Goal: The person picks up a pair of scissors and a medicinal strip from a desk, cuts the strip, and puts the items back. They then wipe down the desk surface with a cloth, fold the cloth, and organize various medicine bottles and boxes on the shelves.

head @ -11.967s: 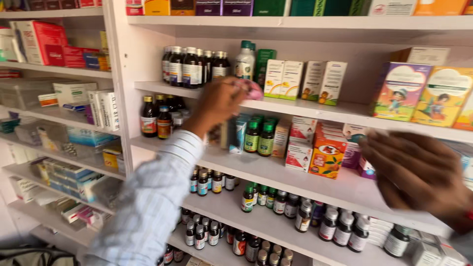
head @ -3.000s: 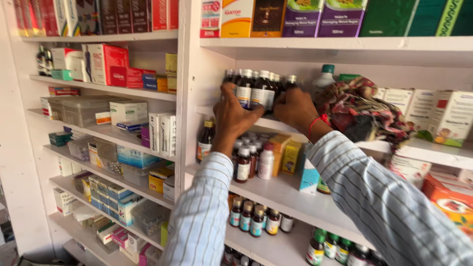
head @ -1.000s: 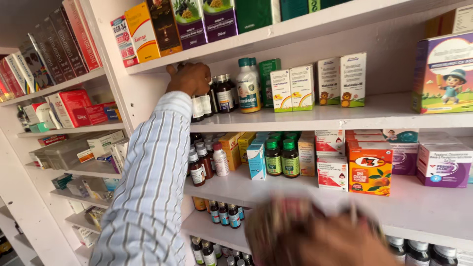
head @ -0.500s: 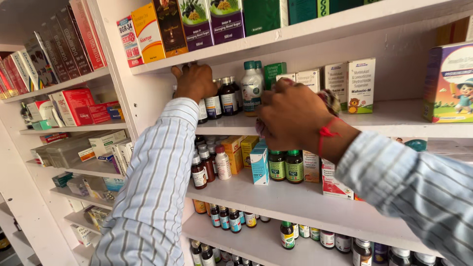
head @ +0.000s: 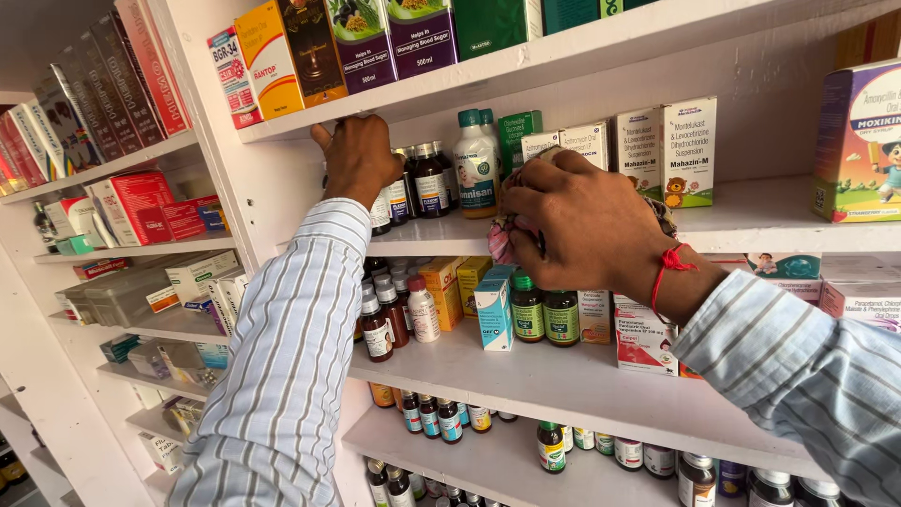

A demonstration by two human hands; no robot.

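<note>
Half a second on, the right hand (head: 587,221) had pressed its bunched cloth (head: 507,239) nearer the shelf's (head: 441,246) front edge; the left hand (head: 357,160), closed, gripped dark bottles (head: 418,183); wiping wanted steady bottles.

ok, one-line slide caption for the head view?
Left hand reaches among dark bottles on a white shelf while the right hand grips a cloth.
</note>
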